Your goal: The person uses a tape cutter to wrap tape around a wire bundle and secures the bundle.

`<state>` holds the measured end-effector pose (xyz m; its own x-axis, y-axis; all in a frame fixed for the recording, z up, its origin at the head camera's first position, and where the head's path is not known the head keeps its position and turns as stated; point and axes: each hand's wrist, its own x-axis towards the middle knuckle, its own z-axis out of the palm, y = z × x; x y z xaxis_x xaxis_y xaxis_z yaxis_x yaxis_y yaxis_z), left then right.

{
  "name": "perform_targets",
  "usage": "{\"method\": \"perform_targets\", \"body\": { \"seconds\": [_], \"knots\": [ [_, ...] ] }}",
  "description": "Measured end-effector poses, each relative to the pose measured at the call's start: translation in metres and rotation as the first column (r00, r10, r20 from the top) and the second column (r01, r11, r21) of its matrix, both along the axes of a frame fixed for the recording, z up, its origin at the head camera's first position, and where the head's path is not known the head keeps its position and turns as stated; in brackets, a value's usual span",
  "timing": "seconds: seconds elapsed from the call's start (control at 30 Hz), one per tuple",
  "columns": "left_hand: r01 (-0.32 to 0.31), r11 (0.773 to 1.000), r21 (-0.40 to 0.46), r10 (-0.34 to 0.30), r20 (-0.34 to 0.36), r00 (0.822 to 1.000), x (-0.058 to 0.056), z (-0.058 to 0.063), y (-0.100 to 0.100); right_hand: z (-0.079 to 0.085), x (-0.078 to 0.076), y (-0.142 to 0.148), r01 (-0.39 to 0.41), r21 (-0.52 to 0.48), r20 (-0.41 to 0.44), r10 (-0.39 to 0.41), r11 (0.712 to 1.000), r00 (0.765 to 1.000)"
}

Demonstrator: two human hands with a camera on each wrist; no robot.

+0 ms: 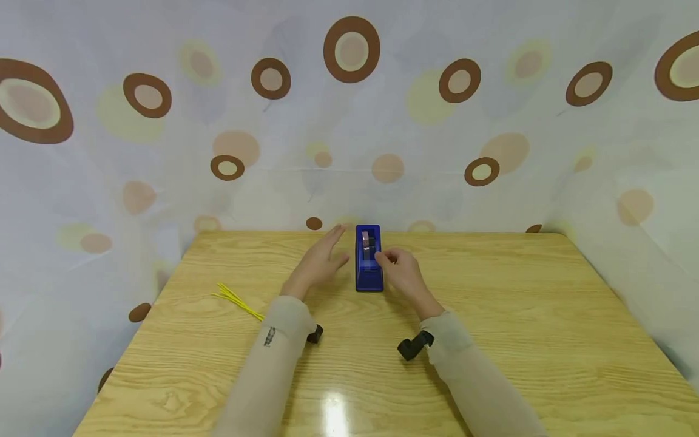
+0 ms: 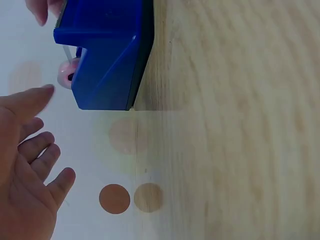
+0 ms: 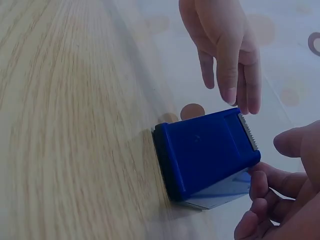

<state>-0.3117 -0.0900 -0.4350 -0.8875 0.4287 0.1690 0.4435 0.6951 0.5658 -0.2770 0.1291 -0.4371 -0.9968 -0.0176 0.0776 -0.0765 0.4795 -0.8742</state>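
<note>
A blue tape dispenser (image 1: 369, 276) stands upright on the wooden table, its long side running away from me. It carries a small roll of tape (image 2: 67, 73), and a serrated metal cutter (image 3: 248, 132) tops its front end. To the left of it my left hand (image 1: 319, 262) hovers with fingers extended, apart from the dispenser and holding nothing. My right hand (image 1: 403, 270) is at the dispenser's right side, near the cutter. Its thumb stands apart from its bent fingers (image 3: 280, 182), with nothing visible between them. Whether the fingertips touch the dispenser's side is unclear.
Several thin yellow strips (image 1: 235, 297) lie on the table (image 1: 519, 340) at the left, partly behind my left sleeve. A light cloth (image 1: 349, 121) with brown and yellow circles hangs behind the table.
</note>
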Motion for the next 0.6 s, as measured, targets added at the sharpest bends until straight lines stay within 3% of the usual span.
{"method": "perform_targets", "body": {
  "seconds": [0.4,0.6],
  "knots": [
    [0.101,0.982,0.162,-0.116,0.086,0.99,-0.016,-0.005,0.008,-0.003,0.0,-0.007,0.005,-0.061,0.082,0.0,0.998,0.997],
    [0.097,0.97,0.222,-0.135,0.163,0.977,-0.02,-0.006,0.013,-0.007,-0.001,-0.01,-0.001,-0.081,0.09,0.009,0.997,0.996]
  ]
}}
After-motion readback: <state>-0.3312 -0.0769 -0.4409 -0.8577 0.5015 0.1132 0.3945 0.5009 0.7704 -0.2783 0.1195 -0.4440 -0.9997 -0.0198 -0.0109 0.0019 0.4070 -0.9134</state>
